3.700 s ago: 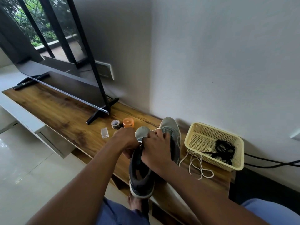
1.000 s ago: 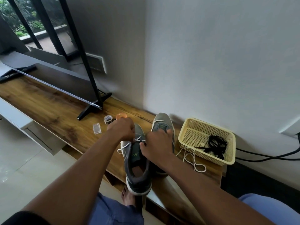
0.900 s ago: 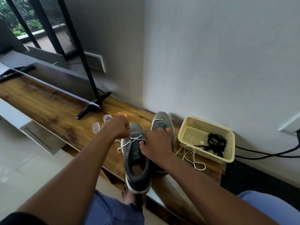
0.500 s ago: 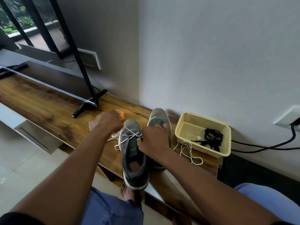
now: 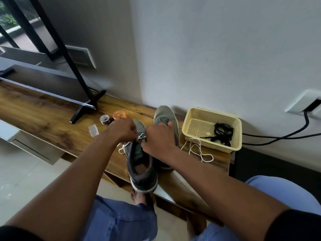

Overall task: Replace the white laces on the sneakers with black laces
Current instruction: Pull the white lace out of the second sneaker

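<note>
Nearest you, the heel of the near sneaker [image 5: 141, 173] hangs over the front edge of the wooden bench [image 5: 52, 122], its toe pointing at the wall. Your left hand [image 5: 121, 130] and right hand [image 5: 159, 140] meet over its tongue, both with fingers curled. Each seems to pinch the white lace [image 5: 141, 136] where it crosses between them, though the fingertips are turned away from you, so the exact hold is hard to confirm. A loose loop of that lace spills out to the left of the shoe.

By the look of it, you are on the unlacing step: this shoe's white lace is partly out of its upper eyelets and the rest is yet to come. The next move calls for drawing the lace free of one eyelet pair at a time, working toward the toe, with one hand steadying the shoe so it does not tip off the edge.

Just behind, the second sneaker [image 5: 165, 119] stands beside the first, partly hidden by your right hand. To its right a pulled-out white lace [image 5: 199, 151] lies on the bench, touching the front of the yellow basket [image 5: 192, 134]. The black laces [image 5: 222, 133] wait bundled inside it, not yet used.
</note>
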Motion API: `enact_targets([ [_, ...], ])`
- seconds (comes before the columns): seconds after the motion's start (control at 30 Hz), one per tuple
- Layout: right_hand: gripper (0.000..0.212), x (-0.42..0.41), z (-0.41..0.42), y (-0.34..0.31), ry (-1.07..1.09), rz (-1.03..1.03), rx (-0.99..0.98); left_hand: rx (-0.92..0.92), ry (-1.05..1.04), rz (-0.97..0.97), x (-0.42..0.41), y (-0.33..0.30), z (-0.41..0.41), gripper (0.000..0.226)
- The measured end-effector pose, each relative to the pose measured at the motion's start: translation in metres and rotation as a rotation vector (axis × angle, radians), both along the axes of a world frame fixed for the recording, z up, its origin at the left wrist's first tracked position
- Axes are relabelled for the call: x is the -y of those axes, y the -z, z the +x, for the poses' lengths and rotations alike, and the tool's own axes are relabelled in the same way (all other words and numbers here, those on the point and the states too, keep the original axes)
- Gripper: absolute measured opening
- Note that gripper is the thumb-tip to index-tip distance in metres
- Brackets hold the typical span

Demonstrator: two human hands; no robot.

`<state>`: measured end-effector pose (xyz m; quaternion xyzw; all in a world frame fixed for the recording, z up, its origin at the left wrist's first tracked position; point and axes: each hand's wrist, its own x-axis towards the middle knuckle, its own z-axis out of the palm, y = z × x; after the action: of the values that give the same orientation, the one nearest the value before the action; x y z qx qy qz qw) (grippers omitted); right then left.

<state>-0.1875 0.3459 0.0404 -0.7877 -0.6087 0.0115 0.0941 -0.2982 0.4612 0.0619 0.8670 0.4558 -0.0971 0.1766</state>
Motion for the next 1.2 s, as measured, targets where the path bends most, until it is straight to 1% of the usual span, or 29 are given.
enact_targets([
  [0.07,0.022,0.0,0.0,-0.001,0.002,-0.008,0.005,0.008,-0.021,0.069,0.0,-0.001,0.0,0.012],
  [0.13,0.021,-0.001,0.0,-0.002,0.004,-0.011,0.006,0.033,-0.109,0.121,-0.002,-0.003,-0.003,0.015],
  [0.23,0.021,-0.001,0.0,-0.002,0.007,-0.012,0.004,0.103,-0.398,0.244,-0.014,-0.012,-0.019,0.009],
  [0.3,0.022,-0.001,0.001,-0.002,0.01,-0.014,0.006,0.038,-0.517,0.315,-0.019,-0.015,-0.03,0.02],
  [0.33,0.022,-0.001,0.001,-0.002,0.011,-0.015,0.008,0.0,-0.511,0.32,-0.02,-0.014,-0.032,0.022],
  [0.37,0.022,-0.001,0.0,-0.002,0.011,-0.014,0.01,-0.02,-0.459,0.286,-0.018,-0.013,-0.03,0.021],
  [0.47,0.021,-0.001,0.0,-0.002,0.007,-0.014,-0.003,0.012,-0.142,0.098,-0.012,-0.008,-0.019,0.017],
  [0.53,0.019,-0.001,0.0,-0.003,0.003,-0.012,-0.02,0.042,-0.024,-0.012,-0.007,-0.006,-0.013,0.013],
  [0.6,0.017,0.0,0.001,-0.004,0.0,-0.015,-0.036,-0.011,0.044,-0.018,-0.003,-0.002,-0.007,0.015],
  [0.67,0.017,0.0,0.0,-0.003,0.0,-0.012,-0.035,-0.035,0.043,0.04,-0.001,0.002,-0.005,0.019],
  [0.73,0.019,-0.001,0.0,-0.003,0.003,-0.009,-0.023,0.016,-0.025,0.051,-0.005,0.0,-0.007,0.016],
  [0.8,0.024,-0.003,0.0,-0.003,0.005,-0.001,-0.016,0.092,-0.142,0.036,-0.011,-0.003,-0.015,0.018],
  [0.9,0.04,-0.005,-0.002,-0.004,-0.008,0.024,-0.019,0.152,-0.344,0.092,-0.014,-0.007,-0.02,0.005],
  [0.93,0.046,-0.005,-0.004,-0.005,-0.016,0.026,-0.022,0.145,-0.374,0.116,-0.012,-0.006,-0.019,0.008],
  [1.0,0.049,-0.003,-0.009,-0.005,-0.028,0.034,-0.01,0.135,-0.379,0.133,-0.008,-0.003,-0.013,0.014],
  [1.07,0.048,-0.001,-0.01,-0.004,-0.022,0.032,0.011,0.124,-0.335,0.094,-0.006,-0.002,-0.009,0.012],
  [1.13,0.045,0.001,-0.009,-0.001,-0.017,0.038,0.029,0.06,-0.246,-0.012,-0.009,-0.003,-0.01,0.004],
  [1.2,0.04,0.002,-0.008,0.001,-0.006,0.056,0.059,0.02,-0.179,-0.145,-0.013,-0.004,-0.014,0.005],
])
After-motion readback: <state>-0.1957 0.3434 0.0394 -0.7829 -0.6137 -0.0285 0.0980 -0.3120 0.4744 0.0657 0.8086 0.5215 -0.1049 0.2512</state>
